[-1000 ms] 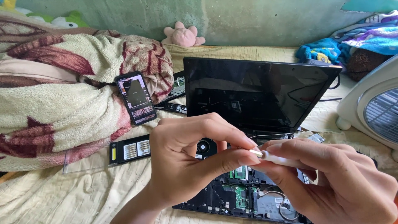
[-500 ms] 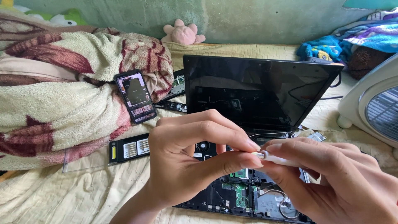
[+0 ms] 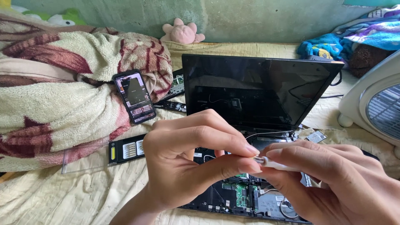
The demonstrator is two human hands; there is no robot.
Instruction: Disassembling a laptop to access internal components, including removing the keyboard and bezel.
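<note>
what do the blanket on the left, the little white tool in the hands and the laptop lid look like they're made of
Blanket: soft fleece or plush by its fuzzy, matted nap; cream with dark red pattern.
White tool: probably smooth plastic with a small metal tip, pinched between left hand and right hand; mostly hidden, so uncertain.
Laptop: glossy black screen, glass or plastic, mirroring its own opened base; matte dark plastic frame.

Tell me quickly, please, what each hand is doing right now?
Left hand: closed, thumb and forefinger pinching the tip of the small white tool.
Right hand: closed, gripping the same tool's body above the opened laptop.
</note>
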